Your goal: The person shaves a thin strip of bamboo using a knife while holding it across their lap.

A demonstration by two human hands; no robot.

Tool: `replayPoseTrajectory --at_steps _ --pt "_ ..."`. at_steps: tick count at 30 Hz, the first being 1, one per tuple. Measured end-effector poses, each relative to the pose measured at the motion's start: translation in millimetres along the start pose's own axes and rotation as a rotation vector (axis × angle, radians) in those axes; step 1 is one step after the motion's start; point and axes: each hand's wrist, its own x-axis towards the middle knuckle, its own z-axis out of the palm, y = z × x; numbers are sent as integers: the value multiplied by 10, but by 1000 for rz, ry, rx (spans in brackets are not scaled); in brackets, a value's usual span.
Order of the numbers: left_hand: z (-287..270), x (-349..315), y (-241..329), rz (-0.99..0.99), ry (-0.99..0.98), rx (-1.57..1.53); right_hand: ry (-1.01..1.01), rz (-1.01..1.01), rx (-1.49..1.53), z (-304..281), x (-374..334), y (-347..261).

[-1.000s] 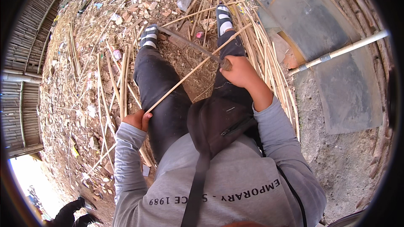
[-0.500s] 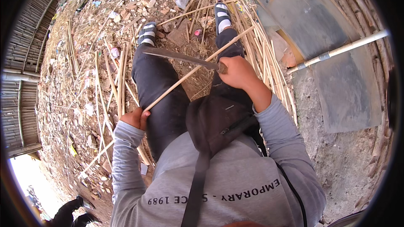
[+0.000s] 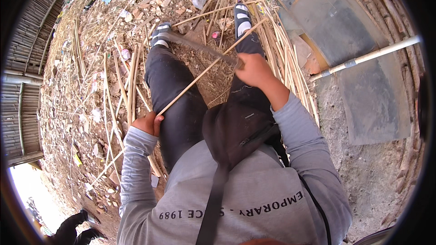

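Note:
In my right hand (image 3: 254, 69) is the handle of a long-bladed knife (image 3: 200, 47), its blade slanting up and left over the gap between my legs, a little blurred. A thin pale bamboo strip (image 3: 193, 83) runs diagonally from my left hand (image 3: 148, 123) by my left thigh up past the knife to the right. My left fingers are closed around the strip's lower end. Where the blade crosses the strip, close to the handle, the two seem to touch. The strip's far end reaches over my right shin.
A pile of split bamboo strips (image 3: 284, 59) lies right of my right leg, and more strips (image 3: 132, 86) lie left of my left leg. Rubble and litter cover the ground. Grey boards (image 3: 374, 100) and a white pole (image 3: 368, 57) are at right. Another person's dark-clothed legs (image 3: 72, 229) show at lower left.
The knife blade has tilted, its tip swinging up and away from my left knee toward my left foot. My right hand has shifted slightly down. The strip's far end has moved left and up.

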Motion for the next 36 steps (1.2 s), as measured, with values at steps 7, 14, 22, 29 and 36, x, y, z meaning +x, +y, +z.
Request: replayPoseTrajectory --at_steps 7,14,22,29,36 --pt "11 -28 56 -85 -6 17 -153 46 -88 -83 -1 -130" --pt "5 -12 150 -89 31 133 -67 242 17 -235 118 344" --pt "84 -45 96 -60 66 136 -149 105 29 -65 -129 85" --pt "129 -51 41 -23 146 160 -139 107 19 -221 -78 62" --pt "110 -20 64 40 181 150 5 231 9 -138 -102 535"
